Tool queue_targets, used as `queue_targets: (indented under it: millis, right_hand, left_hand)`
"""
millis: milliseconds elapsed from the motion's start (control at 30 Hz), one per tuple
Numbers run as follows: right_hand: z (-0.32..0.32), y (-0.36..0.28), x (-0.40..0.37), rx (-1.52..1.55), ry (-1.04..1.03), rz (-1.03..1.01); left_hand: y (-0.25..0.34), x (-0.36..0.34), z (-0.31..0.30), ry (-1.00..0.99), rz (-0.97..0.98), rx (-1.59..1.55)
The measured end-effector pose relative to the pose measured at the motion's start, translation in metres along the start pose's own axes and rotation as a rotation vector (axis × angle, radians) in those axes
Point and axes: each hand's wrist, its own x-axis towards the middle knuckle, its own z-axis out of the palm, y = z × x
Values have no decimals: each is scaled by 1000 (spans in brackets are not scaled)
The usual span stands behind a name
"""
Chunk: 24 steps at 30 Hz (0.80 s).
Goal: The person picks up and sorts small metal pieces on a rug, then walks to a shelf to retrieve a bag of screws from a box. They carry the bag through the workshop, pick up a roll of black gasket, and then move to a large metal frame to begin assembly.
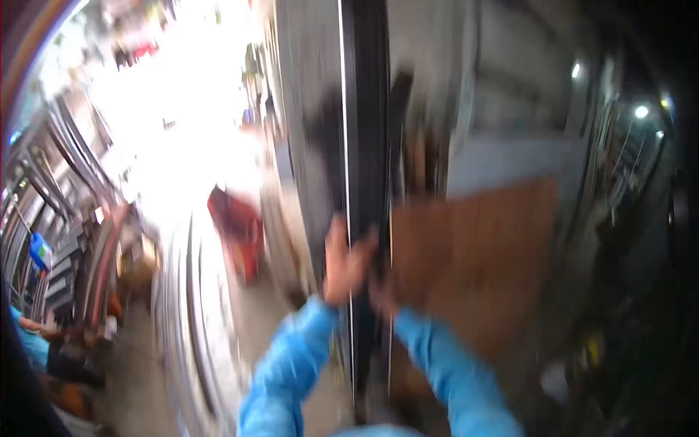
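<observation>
A long dark bar (368, 109), which looks like a metal profile with a bright edge, stands upright in front of me, running from the top of the view to near my feet. My left hand (344, 266) grips it from the left, with the thumb across its face. On the other side my right hand (384, 293) is closed at the bar's right edge, a little lower. Its fingers are blurred and partly hidden in shadow.
A red bin (237, 233) stands ahead on the left, near a glaring bright opening. Long metal profiles (193, 313) lie along the floor. A brown board (473, 255) leans on the right. At far left is a person in a blue shirt (29, 346), near racks of stock.
</observation>
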Motion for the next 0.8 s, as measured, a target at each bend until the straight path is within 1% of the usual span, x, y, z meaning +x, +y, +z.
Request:
queue_targets:
  millis: [33, 67, 100, 133, 167, 200, 233, 267, 300, 333, 433, 500, 533, 600, 633, 700, 733, 800]
  right_hand:
    - [-1, 4, -5, -23, 48, 13]
    - [-1, 12, -8, 80, 18, 77]
    - [-1, 10, -11, 117, 95, -1]
    - [-1, 9, -13, 148, 168, -82]
    - [-8, -8, -23, 149, 199, -130]
    - [-11, -20, -25, 156, 225, -174]
    - [-6, -10, -28, 111, 229, -171]
    - [-1, 4, -34, 63, 227, -155]
    - [-2, 5, -36, 13, 223, -133]
    - [-4, 5, -38, 57, 211, -148]
    - [-12, -8, -49, 92, 175, -173]
    - [-12, -2, -48, -2, 173, -174]
    - [-11, 1, -47, 10, 194, -226]
    - [-14, -11, -44, 34, 216, -327]
    - [-9, -9, -45, 93, 179, -314]
    - [6, -10, -49, 215, 95, -283]
    - [11, -12, -52, 195, 89, -271]
    - [16, -22, -68, 151, 85, -239]
  left_hand:
    - [-16, -2, 3, 6, 43, 39]
    - [-16, -12, 3, 3, -75, -39]
    - [-32, -17, 4, -1, -125, -48]
    - [-30, -23, 8, 10, -156, -58]
    - [-25, -32, 7, -13, -270, -121]
    - [-31, -35, 8, -5, -199, -108]
    - [-35, -37, 7, -9, -184, -145]
    - [-39, -41, 7, -10, -185, -184]
    - [-45, -48, 5, -10, -191, -223]
    - [-52, -52, -3, -89, -267, -128]
    - [-22, -60, 0, -66, -321, -150]
    - [-14, -58, 3, -7, -292, -148]
    - [-12, -57, 3, 26, -282, -146]
    - [-18, -54, 0, 27, -238, -81]
    - [-24, -57, -6, 38, -218, -50]
    - [-8, -66, -14, 83, -186, -20]
    - [-2, -69, -18, 102, -170, -6]
    - [-3, -76, -36, 50, -234, -64]
